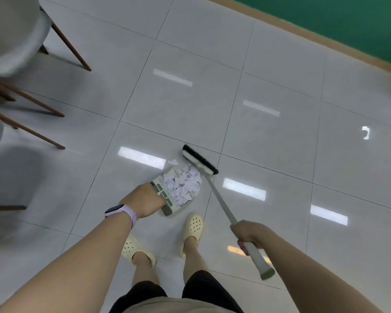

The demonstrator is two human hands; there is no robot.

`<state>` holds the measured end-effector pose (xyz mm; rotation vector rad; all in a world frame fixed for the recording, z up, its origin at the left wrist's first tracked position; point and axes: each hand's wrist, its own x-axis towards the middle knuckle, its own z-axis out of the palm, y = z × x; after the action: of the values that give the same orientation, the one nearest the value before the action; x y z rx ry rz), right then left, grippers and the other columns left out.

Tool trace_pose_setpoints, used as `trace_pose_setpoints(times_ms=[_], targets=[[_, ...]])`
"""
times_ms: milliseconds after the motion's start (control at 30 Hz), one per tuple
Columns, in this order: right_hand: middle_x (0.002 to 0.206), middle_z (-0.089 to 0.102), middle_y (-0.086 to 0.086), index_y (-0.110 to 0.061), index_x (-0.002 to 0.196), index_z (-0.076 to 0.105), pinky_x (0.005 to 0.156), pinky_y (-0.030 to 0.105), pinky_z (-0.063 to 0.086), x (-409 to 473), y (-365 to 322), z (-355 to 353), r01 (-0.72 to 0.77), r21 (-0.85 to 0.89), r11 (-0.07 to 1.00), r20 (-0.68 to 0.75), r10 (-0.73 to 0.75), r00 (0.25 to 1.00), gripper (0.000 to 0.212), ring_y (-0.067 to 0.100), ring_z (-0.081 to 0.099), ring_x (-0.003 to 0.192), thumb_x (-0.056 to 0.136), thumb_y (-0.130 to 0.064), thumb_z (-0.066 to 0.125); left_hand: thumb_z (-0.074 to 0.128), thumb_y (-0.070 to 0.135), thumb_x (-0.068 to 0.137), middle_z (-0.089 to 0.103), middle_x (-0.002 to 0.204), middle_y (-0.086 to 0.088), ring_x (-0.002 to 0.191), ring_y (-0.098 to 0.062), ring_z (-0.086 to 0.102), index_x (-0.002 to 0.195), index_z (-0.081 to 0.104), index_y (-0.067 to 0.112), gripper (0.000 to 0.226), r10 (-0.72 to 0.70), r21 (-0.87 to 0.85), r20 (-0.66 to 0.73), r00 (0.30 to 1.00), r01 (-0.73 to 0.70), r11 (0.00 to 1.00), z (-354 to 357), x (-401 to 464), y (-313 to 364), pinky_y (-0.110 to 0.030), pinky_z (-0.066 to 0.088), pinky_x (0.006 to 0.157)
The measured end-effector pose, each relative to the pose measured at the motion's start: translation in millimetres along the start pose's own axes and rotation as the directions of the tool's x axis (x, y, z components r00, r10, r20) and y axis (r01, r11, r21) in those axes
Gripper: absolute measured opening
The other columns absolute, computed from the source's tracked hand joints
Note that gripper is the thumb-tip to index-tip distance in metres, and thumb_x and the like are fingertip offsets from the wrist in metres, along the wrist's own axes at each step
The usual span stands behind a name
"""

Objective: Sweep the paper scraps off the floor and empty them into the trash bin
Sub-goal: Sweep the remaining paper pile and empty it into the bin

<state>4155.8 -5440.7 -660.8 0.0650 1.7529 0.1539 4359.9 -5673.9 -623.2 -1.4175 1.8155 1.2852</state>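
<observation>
Left hand (145, 201) grips dustpan (167, 199) holding scraps (185, 184); right hand (250, 233) grips broom (200, 160) handle.

Both arms outstretched, left grip (145, 201) and right grip (248, 234) clenched.

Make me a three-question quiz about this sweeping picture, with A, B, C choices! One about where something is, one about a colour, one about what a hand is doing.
1. Where are most of the paper scraps?
A. In the dustpan
B. Under the chair
C. Beside the green wall

2. What colour are the broom's bristles?
A. Red
B. Black
C. Yellow

3. What is the right hand doing?
A. Hanging empty
B. Picking up scraps
C. Gripping the broom handle

Answers:
1. A: the white scraps are piled in the dustpan, which the left hand holds on the floor; one scrap lies just outside.
2. B: the bristles along the broom head are black.
3. C: its fingers are curled round the broom handle.
</observation>
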Motion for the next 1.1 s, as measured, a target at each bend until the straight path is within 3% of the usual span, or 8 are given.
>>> trace_pose_setpoints(times_ms=[100, 200, 433, 533, 633, 700, 867, 1100], targets=[[0.048, 0.045, 0.003, -0.003, 0.118, 0.043, 0.044, 0.022, 0.044, -21, 20, 13, -0.042, 0.007, 0.999, 0.103, 0.041, 0.994, 0.036, 0.015, 0.04, 0.037, 0.101, -0.035, 0.04, 0.062, 0.018, 0.088, 0.049, 0.067, 0.001, 0.057, -0.012, 0.044, 0.064, 0.046, 0.018, 0.029, -0.015, -0.008, -0.006, 1.0, 0.014, 1.0, -2, 1, 2, -0.025, 0.03, 0.049], [0.046, 0.043, 0.002, -0.014, 0.084, 0.041, 0.044, 0.02, 0.041, -39, 38, 14, -0.075, 0.064, 0.995, 0.17, 0.063, 0.983, 0.035, 0.017, 0.038, 0.036, 0.1, -0.045, 0.045, 0.063, 0.016, 0.084, 0.052, 0.066, -0.001, 0.056, -0.015, 0.046, 0.063, 0.049, 0.014, 0.025, -0.026, -0.026, -0.02, 0.999, 0.026, 0.999, -6, 5, 4, -0.025, 0.03, 0.048], [0.052, 0.039, 0.001, -0.017, 0.07, 0.038, 0.039, 0.017, 0.027, -61, 67, -26, -0.081, 0.288, 0.954, 0.18, 0.03, 0.983, 0.044, 0.011, 0.031, 0.036, 0.1, -0.048, 0.049, 0.059, 0.015, 0.082, 0.047, 0.06, -0.004, 0.051, -0.021, 0.039, 0.062, 0.044, 0.013, 0.025, -0.073, -0.012, 0.006, 0.997, 0.073, 0.997, -1, -3, -2, -0.024, 0.027, 0.05], [0.053, 0.039, 0.002, -0.018, 0.071, 0.038, 0.039, 0.017, 0.027, -64, 78, -43, -0.061, 0.324, 0.944, 0.146, 0.014, 0.989, 0.042, 0.011, 0.032, 0.036, 0.1, -0.047, 0.049, 0.055, 0.013, 0.079, 0.048, 0.061, -0.009, 0.047, -0.022, 0.039, 0.07, 0.047, 0.009, 0.013, -0.16, -0.048, 0.096, 0.982, 0.165, 0.985, 2, -9, -12, -0.023, 0.03, 0.052], [0.053, 0.04, 0.003, -0.016, 0.079, 0.039, 0.038, 0.017, 0.029, -60, 83, -58, -0.023, 0.347, 0.938, 0.108, -0.016, 0.994, 0.039, 0.011, 0.032, 0.036, 0.1, -0.047, 0.049, 0.05, 0.008, 0.083, 0.065, 0.076, -0.014, 0.055, -0.027, 0.062, 0.087, 0.057, 0.002, 0.01, -0.232, 0.0, 0.164, 0.959, 0.235, 0.972, 7, -13, -21, -0.027, 0.045, 0.059], [0.053, 0.039, 0.003, -0.016, 0.077, 0.039, 0.036, 0.016, 0.028, -55, 84, -68, 0.01, 0.365, 0.931, 0.088, -0.046, 0.995, 0.039, 0.011, 0.031, 0.035, 0.101, -0.046, 0.047, 0.052, 0.008, 0.086, 0.063, 0.085, -0.014, 0.06, -0.026, 0.067, 0.092, 0.058, 0.002, 0.01, -0.25, 0.036, 0.158, 0.955, 0.247, 0.968, 14, -17, -29, -0.029, 0.049, 0.063], [0.052, 0.038, 0.002, -0.018, 0.069, 0.038, 0.034, 0.017, 0.027, -43, 82, -86, 0.068, 0.379, 0.923, 0.058, -0.098, 0.994, 0.043, 0.011, 0.03, 0.034, 0.103, -0.043, 0.044, 0.058, 0.005, 0.08, 0.048, 0.069, -0.011, 0.052, -0.022, 0.042, 0.081, 0.053, 0.003, 0.006, -0.247, 0.029, 0.065, 0.967, 0.246, 0.969, 29, -41, -64, -0.022, 0.035, 0.047], [0.047, 0.035, 0.003, -0.015, 0.067, 0.037, 0.033, 0.016, 0.025, -38, 79, -68, 0.132, 0.395, 0.909, -0.004, -0.142, 0.99, 0.043, 0.013, 0.029, 0.031, 0.105, -0.034, 0.04, 0.061, 0.005, 0.067, 0.044, 0.059, -0.008, 0.049, -0.021, 0.034, 0.071, 0.048, 0.006, 0.014, -0.275, -0.105, -0.001, 0.962, 0.273, 0.956, 31, -91, -120, -0.023, 0.028, 0.046]])
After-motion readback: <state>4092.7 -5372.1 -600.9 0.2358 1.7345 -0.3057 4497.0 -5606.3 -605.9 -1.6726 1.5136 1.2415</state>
